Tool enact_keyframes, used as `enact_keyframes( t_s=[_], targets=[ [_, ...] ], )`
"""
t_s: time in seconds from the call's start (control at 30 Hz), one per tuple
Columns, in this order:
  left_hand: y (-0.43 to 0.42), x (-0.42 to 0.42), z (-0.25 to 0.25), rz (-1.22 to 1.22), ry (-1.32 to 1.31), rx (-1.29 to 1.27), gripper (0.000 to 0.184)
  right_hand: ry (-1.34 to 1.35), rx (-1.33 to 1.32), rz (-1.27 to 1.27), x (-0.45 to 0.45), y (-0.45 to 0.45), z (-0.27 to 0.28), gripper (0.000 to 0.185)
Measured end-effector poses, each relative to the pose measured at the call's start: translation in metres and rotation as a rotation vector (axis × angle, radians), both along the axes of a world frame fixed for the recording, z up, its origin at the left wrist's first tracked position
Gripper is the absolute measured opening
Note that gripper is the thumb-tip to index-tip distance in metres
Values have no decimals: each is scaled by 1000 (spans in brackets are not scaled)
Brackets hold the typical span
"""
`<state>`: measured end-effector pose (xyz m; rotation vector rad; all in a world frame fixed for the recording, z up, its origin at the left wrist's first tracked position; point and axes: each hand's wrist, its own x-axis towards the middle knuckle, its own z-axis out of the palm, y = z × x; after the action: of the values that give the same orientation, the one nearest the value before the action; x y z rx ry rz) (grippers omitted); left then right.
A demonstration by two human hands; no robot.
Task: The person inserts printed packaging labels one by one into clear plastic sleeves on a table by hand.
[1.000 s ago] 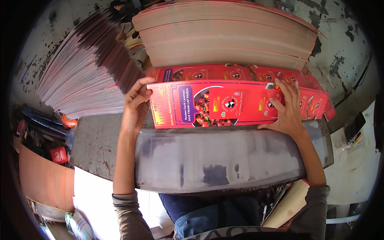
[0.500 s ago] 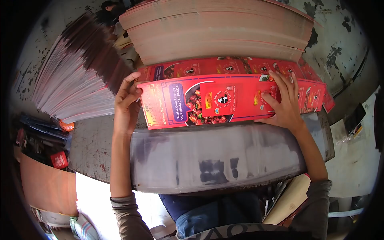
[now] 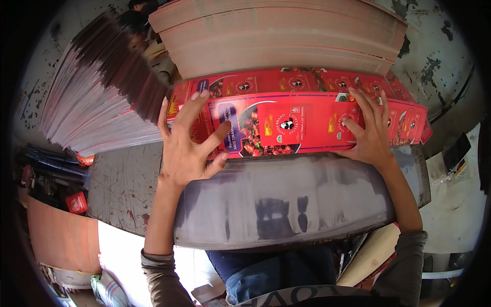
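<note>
A long red printed cardboard sheet (image 3: 307, 138), showing a panda logo and a food picture, lies across the bench in front of me. My left hand (image 3: 186, 140) is over its left end with the fingers spread; I cannot tell how firmly it touches. On the right part of the sheet rests my right hand (image 3: 369, 133), fingers apart, the thumb by the lower edge and the fingertips near the upper edge. Behind it, more red printed sheets (image 3: 261, 86) lie partly covered. Nearer me is a shiny clear plastic sheet (image 3: 276, 204) with dark reflections.
A tall stack of cardboard sheets (image 3: 286, 38) stands at the back. To the left, a fanned pile of sheets (image 3: 97, 97) leans beside the worn bench top (image 3: 120, 184). A small red box (image 3: 76, 203) sits at the far left. Another person (image 3: 135, 23) is partly visible behind the piles.
My left hand has left the sheet's left edge and moved right over its printed face, fingers spread. My right hand stays on the sheet. The sheet's left end now lies lower.
</note>
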<state>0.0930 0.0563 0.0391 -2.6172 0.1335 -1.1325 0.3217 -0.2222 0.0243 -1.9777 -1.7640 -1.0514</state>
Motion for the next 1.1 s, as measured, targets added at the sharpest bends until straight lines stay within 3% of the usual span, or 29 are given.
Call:
enact_keyframes(
  t_s=[0.13,0.33,0.6,0.67,0.73,0.87,1.0,1.1],
  targets=[
    [2,-3,-5,-120,-93,-50,39,15,-11,-34,0,-1,1,70],
    [0,-3,-3,-39,36,71,39,-8,-8,-16,1,0,0,74],
    [10,-6,-17,-228,-283,98,36,30,-17,-23,1,0,0,78],
    [5,-5,-11,-217,-286,93,33,4,-12,-22,1,0,0,79],
    [3,-5,-6,-87,-61,162,31,13,-5,-18,0,0,0,79],
    [4,-3,-9,-139,-172,91,26,12,35,9,1,1,0,78],
    [1,-4,-3,-69,-94,100,26,14,4,-20,0,1,2,79],
    [6,-5,-5,-180,-218,82,25,0,15,-6,1,1,0,78]
  ],
)
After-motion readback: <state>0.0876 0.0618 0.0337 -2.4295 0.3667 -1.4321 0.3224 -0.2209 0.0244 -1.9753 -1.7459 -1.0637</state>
